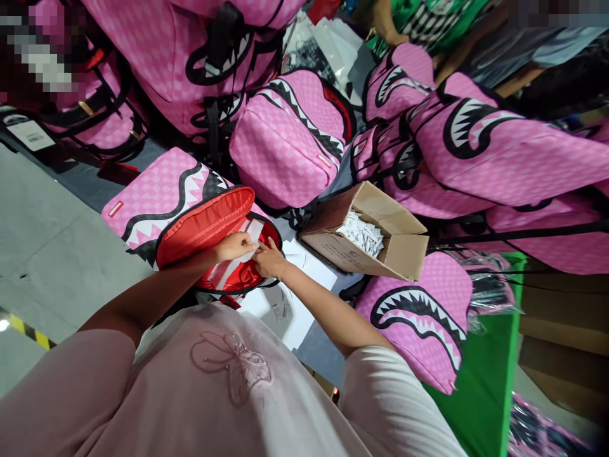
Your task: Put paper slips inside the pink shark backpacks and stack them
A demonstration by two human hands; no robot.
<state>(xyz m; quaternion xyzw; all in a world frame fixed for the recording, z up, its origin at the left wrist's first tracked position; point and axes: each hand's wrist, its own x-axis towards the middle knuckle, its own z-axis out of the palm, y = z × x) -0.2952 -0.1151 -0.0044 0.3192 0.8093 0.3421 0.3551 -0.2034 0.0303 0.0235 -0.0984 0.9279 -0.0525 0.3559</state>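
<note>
A pink backpack (pixel 159 184) with a shark-mouth print lies in front of me, its top unzipped. The flap is folded back, baring the red lining (pixel 204 219). Inside the opening, pale whitish strips (pixel 223 273) run across the red fabric. My left hand (pixel 236 246) reaches in with curled fingers, pinching a thin white piece (pixel 248 255). Close against it, my right hand (pixel 269 260) has its fingers bent at the same white piece; its thumb side is raised. What lies between the right fingertips is too small to make out.
An open cardboard box (pixel 328 244) of small white slips stands to the right. White paper sheets (pixel 304 273) lie beneath the bag's edge. More pink backpacks (pixel 290 139) crowd the table's far side; another (pixel 419 317) rests by a green surface (pixel 495 362). Other people stand across the table.
</note>
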